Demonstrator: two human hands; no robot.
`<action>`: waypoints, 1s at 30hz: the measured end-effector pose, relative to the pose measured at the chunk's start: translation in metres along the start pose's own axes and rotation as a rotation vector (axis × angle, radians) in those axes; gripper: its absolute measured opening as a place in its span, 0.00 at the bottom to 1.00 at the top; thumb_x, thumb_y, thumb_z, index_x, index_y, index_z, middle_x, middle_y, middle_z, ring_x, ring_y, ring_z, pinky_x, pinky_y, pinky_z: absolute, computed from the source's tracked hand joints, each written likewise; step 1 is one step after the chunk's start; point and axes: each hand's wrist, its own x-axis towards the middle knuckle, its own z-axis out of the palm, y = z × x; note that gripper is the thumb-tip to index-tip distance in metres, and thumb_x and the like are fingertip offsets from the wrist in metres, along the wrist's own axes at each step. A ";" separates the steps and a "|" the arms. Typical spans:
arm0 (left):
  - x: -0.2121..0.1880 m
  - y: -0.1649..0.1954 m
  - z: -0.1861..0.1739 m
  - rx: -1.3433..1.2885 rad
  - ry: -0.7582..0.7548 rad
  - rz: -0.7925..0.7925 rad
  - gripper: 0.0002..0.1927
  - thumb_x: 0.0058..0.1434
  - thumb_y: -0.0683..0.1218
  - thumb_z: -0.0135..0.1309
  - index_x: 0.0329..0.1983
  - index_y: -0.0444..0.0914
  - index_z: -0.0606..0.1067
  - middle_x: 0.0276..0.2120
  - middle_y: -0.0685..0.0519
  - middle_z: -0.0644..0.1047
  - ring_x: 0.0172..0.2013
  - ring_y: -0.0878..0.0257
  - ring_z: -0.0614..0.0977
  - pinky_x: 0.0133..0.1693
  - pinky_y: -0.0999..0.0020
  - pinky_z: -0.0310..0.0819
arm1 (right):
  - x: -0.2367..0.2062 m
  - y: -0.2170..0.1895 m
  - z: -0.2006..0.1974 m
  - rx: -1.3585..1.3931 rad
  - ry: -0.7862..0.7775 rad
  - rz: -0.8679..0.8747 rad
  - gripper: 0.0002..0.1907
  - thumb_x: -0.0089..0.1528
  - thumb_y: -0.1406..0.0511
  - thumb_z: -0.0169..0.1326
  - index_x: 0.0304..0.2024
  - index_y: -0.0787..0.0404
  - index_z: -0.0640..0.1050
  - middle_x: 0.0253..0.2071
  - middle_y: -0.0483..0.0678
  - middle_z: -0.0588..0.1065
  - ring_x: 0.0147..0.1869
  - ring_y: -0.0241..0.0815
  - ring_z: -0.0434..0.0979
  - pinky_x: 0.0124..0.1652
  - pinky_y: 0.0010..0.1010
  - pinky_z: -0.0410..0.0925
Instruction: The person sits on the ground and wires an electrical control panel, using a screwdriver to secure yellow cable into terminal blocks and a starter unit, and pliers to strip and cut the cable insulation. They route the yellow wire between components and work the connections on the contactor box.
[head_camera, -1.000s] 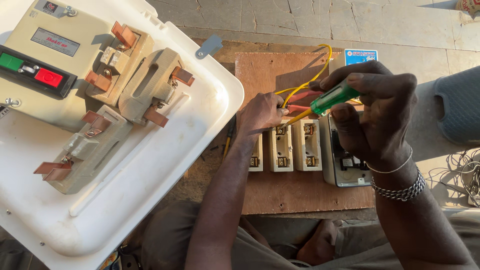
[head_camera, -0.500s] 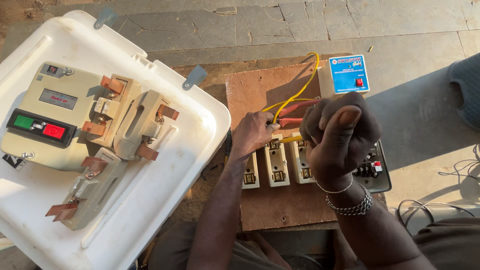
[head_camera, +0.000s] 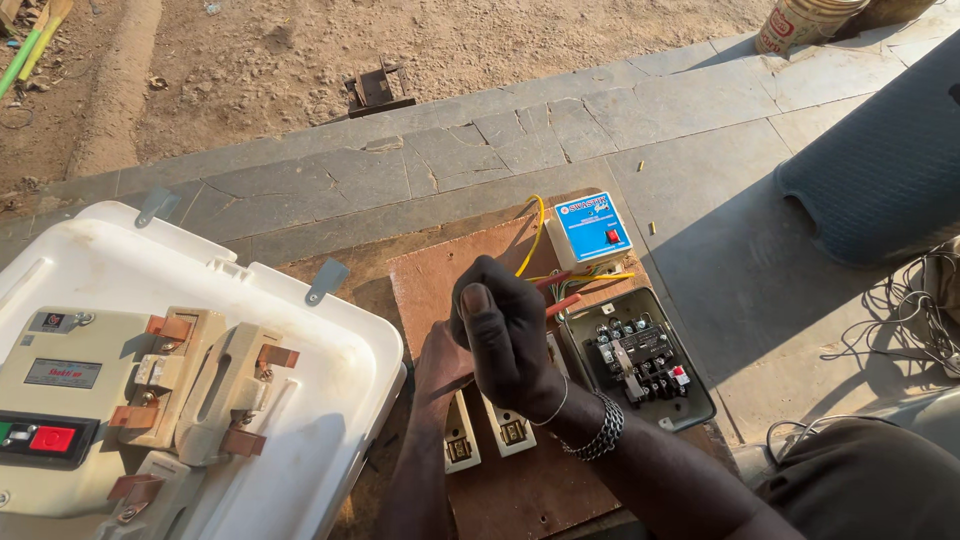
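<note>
The right hand (head_camera: 505, 335) is clenched in a fist above the middle of a brown wooden board (head_camera: 440, 275), thumb up; whatever it grips is hidden inside the fist, so its contents cannot be told. A beaded metal bracelet (head_camera: 598, 432) sits on that wrist. The left hand (head_camera: 437, 365) lies just left of and beneath the right, resting on the board, its fingers covered by the right hand; whether it holds anything cannot be told. Two cream fuse holders (head_camera: 485, 432) are fixed to the board on the near side of both hands. A red wire (head_camera: 566, 303) emerges just right of the fist, and yellow wires (head_camera: 536, 232) run from the hands toward a small blue-and-white box (head_camera: 592, 228) at the far right corner of the board. An open black enclosure with a contactor (head_camera: 640, 358) lies right of the hands, near the board's right edge. A large white panel carrying a cream switch unit (head_camera: 120, 400) occupies the near left of the scene.
</note>
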 end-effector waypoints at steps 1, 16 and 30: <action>0.000 -0.003 0.002 -0.025 0.021 0.028 0.24 0.59 0.54 0.59 0.55 0.38 0.76 0.48 0.42 0.81 0.54 0.49 0.81 0.50 0.53 0.75 | 0.001 -0.008 -0.001 -0.043 -0.011 -0.072 0.20 0.68 0.56 0.49 0.28 0.63 0.67 0.20 0.38 0.63 0.24 0.27 0.60 0.27 0.23 0.56; -0.001 -0.037 0.013 0.034 0.074 0.118 0.18 0.59 0.51 0.60 0.49 0.37 0.78 0.41 0.41 0.81 0.45 0.46 0.83 0.44 0.51 0.76 | -0.013 0.056 -0.006 -0.108 0.021 -0.178 0.28 0.78 0.52 0.45 0.28 0.62 0.62 0.22 0.40 0.59 0.24 0.28 0.56 0.24 0.24 0.54; -0.004 -0.034 0.008 0.110 0.065 0.129 0.15 0.57 0.54 0.65 0.42 0.41 0.82 0.32 0.42 0.82 0.37 0.47 0.84 0.40 0.50 0.77 | 0.030 0.007 -0.021 0.272 -0.833 0.096 0.31 0.68 0.49 0.54 0.18 0.58 0.62 0.13 0.42 0.58 0.13 0.34 0.58 0.18 0.27 0.54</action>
